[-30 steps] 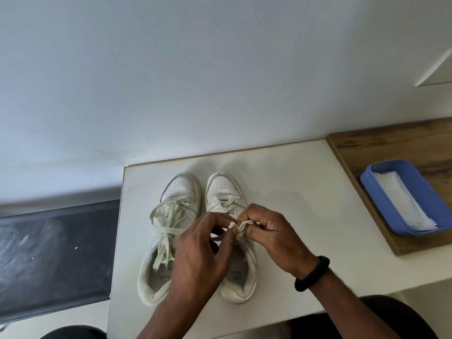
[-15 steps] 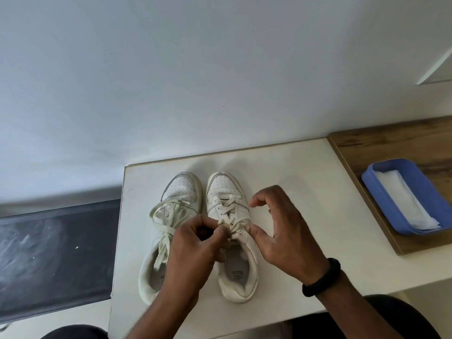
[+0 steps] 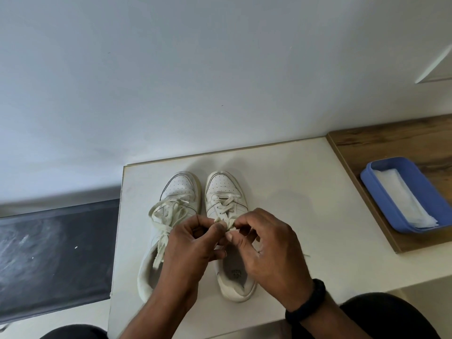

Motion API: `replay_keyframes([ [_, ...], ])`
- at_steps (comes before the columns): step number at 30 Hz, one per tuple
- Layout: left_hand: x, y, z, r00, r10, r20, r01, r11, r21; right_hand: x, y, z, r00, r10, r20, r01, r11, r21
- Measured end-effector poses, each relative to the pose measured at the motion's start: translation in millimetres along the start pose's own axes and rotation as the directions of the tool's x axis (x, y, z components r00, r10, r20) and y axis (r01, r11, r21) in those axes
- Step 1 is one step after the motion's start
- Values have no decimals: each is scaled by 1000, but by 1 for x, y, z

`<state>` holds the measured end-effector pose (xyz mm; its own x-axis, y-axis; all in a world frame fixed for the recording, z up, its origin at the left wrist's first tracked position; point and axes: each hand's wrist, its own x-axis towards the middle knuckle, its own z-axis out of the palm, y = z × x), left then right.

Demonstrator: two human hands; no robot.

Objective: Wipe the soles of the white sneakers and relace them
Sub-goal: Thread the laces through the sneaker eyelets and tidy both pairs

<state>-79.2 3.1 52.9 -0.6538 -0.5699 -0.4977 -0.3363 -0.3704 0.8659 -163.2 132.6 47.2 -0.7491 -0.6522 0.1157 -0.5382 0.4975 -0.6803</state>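
Pinching the lace (image 3: pixel 226 222) of the right sneaker (image 3: pixel 228 231) between them, the left hand (image 3: pixel 193 243) and right hand (image 3: pixel 266 248) meet above its tongue. Just left of that sneaker stands the left sneaker (image 3: pixel 171 216), laces loose. Well right of it, a blue tray (image 3: pixel 381 204) holds a white cloth (image 3: pixel 406 201).

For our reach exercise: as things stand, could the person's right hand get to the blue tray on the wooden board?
Probably yes, once it lets go. The right hand is pinching the lace of the right sneaker, and nothing stands on the white table between it and the blue tray.
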Motion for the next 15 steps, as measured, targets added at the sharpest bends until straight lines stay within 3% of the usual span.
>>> replay_keyframes([
  [4, -1, -2, 2, 998, 59, -5, -59, 996, 74, 5, 6, -3, 998, 53, 23, -55, 995, 81],
  [9, -1, -7, 3, 967, 249, -61, -206, 898, 388, 6, 10, -6, 991, 105, 81, -115, 983, 140],
  [15, 7, -6, -6, 850, 518, -96, -329, 664, 672, 15, 30, -17, 980, 180, 88, -175, 983, -61],
])
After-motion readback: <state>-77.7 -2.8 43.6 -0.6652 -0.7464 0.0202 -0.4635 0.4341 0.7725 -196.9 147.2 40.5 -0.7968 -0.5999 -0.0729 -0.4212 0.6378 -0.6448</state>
